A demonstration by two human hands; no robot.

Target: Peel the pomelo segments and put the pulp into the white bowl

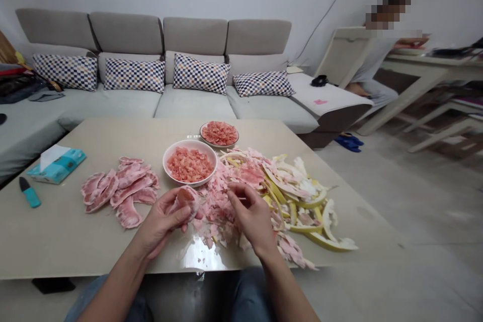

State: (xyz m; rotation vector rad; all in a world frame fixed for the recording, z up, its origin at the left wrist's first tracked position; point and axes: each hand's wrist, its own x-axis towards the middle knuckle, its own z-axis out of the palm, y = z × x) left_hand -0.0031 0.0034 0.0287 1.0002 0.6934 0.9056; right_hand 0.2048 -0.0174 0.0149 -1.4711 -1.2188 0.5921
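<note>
My left hand (165, 221) is closed around a partly peeled pomelo segment (187, 200), its red flesh facing up between pale skin. My right hand (249, 211) hovers over the heap of pink membrane scraps (222, 206), thumb and fingertips pinched together. Whatever those fingertips hold, if anything, is too small to make out. Just beyond my left hand stands a white bowl (189, 163) of red pomelo flesh. A smaller dark-rimmed bowl (219, 134), also full of flesh, sits behind it. To the left lie several pomelo segments in pink skin (130, 186).
Thick yellow-and-white pomelo rind (320, 231) is piled at the right of the table (75, 241). A blue tissue pack (56, 165) and a teal-handled knife (30, 193) lie at the left. Behind is a grey sofa (196, 103). A person (377, 60) sits at the far right.
</note>
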